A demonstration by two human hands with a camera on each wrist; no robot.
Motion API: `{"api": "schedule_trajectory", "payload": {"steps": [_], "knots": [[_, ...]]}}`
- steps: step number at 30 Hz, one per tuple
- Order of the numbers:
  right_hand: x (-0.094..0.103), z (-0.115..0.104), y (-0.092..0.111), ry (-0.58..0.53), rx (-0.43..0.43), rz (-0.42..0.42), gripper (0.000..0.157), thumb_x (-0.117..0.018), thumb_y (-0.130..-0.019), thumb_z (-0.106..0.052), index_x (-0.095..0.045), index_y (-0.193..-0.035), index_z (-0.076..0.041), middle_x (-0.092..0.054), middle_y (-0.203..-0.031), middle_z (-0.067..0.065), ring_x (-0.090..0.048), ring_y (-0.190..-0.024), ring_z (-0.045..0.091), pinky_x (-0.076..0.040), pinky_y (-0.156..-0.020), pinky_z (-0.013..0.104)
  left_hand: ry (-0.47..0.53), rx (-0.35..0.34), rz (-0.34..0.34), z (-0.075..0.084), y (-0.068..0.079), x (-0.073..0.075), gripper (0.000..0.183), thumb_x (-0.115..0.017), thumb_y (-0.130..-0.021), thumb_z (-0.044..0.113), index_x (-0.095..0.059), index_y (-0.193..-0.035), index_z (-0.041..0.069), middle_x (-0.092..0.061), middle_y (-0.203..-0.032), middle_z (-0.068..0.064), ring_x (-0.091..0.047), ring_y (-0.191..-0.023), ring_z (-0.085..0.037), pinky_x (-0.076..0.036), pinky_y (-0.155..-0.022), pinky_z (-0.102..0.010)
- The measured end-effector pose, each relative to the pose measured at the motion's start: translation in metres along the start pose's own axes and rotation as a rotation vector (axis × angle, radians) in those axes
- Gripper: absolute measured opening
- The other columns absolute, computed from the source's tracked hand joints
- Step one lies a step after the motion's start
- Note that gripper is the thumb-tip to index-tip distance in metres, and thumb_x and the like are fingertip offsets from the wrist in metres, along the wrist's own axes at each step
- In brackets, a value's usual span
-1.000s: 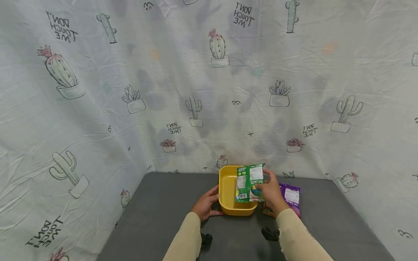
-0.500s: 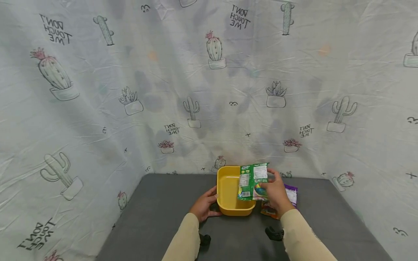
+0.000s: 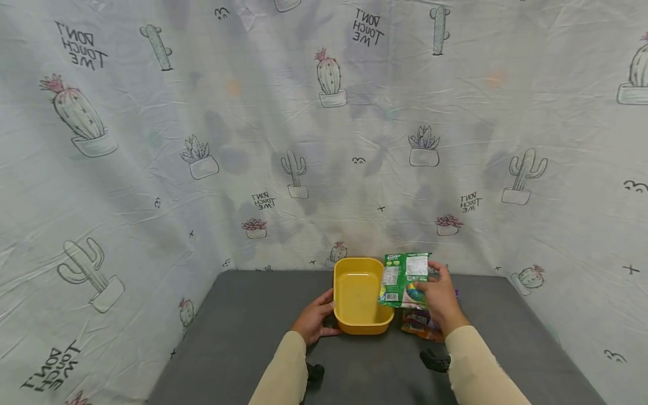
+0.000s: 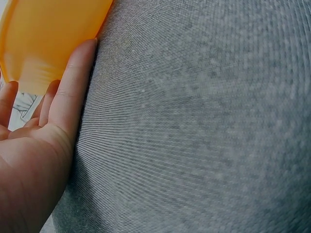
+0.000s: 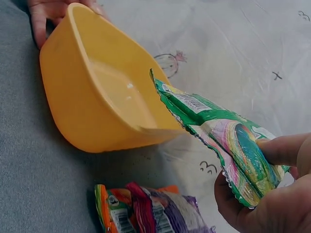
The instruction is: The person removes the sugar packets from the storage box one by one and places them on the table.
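Note:
A green snack packet (image 3: 403,281) with white label panels is pinched between the thumb and fingers of my right hand (image 3: 441,298). It hangs in the air at the right rim of the yellow plastic basin (image 3: 360,325), overlapping that rim in the head view. My left hand (image 3: 314,319) rests against the basin's left wall, fingers fairly straight. In the left wrist view, the fingertips (image 4: 87,48) touch the orange-looking basin wall (image 4: 53,39). The right wrist view shows the basin's bare inside and the packet (image 5: 228,150) tilted, gripped at its lower end.
Orange and purple packets (image 5: 150,208) lie together on the grey tabletop (image 3: 263,298), right of the basin and partly behind my right hand. A white curtain (image 3: 304,124) printed with cacti rises behind the table. Black wrist mounts (image 3: 434,361) sit below both hands.
My right hand has carried the green packet rightward, from over the basin to its right edge, now covering more of the purple packet. The left hand stays on the basin. The view shifts slightly.

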State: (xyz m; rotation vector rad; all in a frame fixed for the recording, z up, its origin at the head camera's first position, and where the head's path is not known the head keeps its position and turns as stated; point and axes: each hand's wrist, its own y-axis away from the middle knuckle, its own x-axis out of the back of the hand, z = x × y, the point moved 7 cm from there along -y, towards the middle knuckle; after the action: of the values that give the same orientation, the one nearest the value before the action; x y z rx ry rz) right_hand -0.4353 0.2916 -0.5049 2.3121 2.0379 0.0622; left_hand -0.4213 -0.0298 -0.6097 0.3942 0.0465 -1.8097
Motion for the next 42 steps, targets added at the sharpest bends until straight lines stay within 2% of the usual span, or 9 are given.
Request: {"api": "schedule_trajectory", "payload": {"steps": [3,10,17,23,30,35,42], "knots": [[0.008,0.003,0.0,0.013,0.002,0.024,0.082,-0.061,-0.104,0.01,-0.019,-0.173,-0.009,-0.038,-0.146,0.031,-0.062,-0.102,0.029,-0.059,-0.073,0.032,-0.002,-0.001,-0.002,0.0,0.001,0.0,0.063,-0.057,-0.116,0.025,-0.033,-0.173,0.015,-0.036,-0.172,-0.019,-0.04,-0.152,-0.042,-0.056,-0.094,-0.07],[0.025,0.009,-0.001,0.001,0.004,0.064,0.084,-0.061,-0.104,0.011,-0.016,-0.173,-0.006,-0.037,-0.145,0.031,-0.061,-0.1,0.028,-0.059,-0.071,0.032,0.007,0.006,0.005,0.001,0.001,0.0,0.067,-0.062,-0.114,0.028,-0.034,-0.173,0.016,-0.037,-0.172,-0.018,-0.04,-0.152,-0.041,-0.057,-0.093,-0.069],[0.039,0.011,0.003,-0.048,-0.025,0.081,0.086,-0.059,-0.103,0.013,-0.014,-0.174,-0.009,-0.045,-0.143,0.031,-0.068,-0.09,0.021,-0.062,-0.071,0.036,0.012,0.007,0.009,-0.001,-0.001,0.003,0.067,-0.064,-0.113,0.029,-0.035,-0.173,0.016,-0.036,-0.172,-0.019,-0.042,-0.15,-0.041,-0.057,-0.092,-0.069],[0.047,0.016,0.008,-0.018,-0.06,0.084,0.086,-0.057,-0.105,0.01,-0.012,-0.175,-0.012,-0.044,-0.144,0.032,-0.069,-0.091,0.024,-0.063,-0.071,0.039,0.015,0.006,0.011,-0.002,-0.002,0.005,0.066,-0.063,-0.114,0.029,-0.036,-0.173,0.017,-0.034,-0.172,-0.021,-0.045,-0.148,-0.04,-0.057,-0.093,-0.069],[0.053,0.026,0.008,0.034,-0.086,0.098,0.084,-0.057,-0.104,0.01,-0.013,-0.174,-0.008,-0.042,-0.144,0.036,-0.067,-0.096,0.032,-0.063,-0.071,0.042,0.014,-0.002,0.013,-0.004,-0.001,0.004,0.066,-0.063,-0.114,0.028,-0.036,-0.173,0.016,-0.035,-0.171,-0.022,-0.046,-0.147,-0.041,-0.057,-0.092,-0.07],[0.057,0.035,0.006,0.038,-0.114,0.101,0.085,-0.057,-0.104,0.01,-0.012,-0.174,-0.008,-0.039,-0.147,0.037,-0.067,-0.096,0.033,-0.063,-0.07,0.042,0.023,0.01,0.007,-0.005,-0.001,0.004,0.066,-0.063,-0.114,0.029,-0.035,-0.173,0.017,-0.033,-0.172,-0.021,-0.042,-0.15,-0.041,-0.057,-0.093,-0.069],[0.057,0.036,0.004,0.082,-0.107,0.09,0.082,-0.058,-0.103,0.01,-0.013,-0.171,-0.002,-0.03,-0.154,0.037,-0.06,-0.106,0.037,-0.061,-0.071,0.038,0.02,0.001,0.0,-0.001,-0.003,0.002,0.067,-0.063,-0.114,0.028,-0.034,-0.173,0.017,-0.036,-0.172,-0.018,-0.039,-0.153,-0.04,-0.056,-0.095,-0.068]]}}
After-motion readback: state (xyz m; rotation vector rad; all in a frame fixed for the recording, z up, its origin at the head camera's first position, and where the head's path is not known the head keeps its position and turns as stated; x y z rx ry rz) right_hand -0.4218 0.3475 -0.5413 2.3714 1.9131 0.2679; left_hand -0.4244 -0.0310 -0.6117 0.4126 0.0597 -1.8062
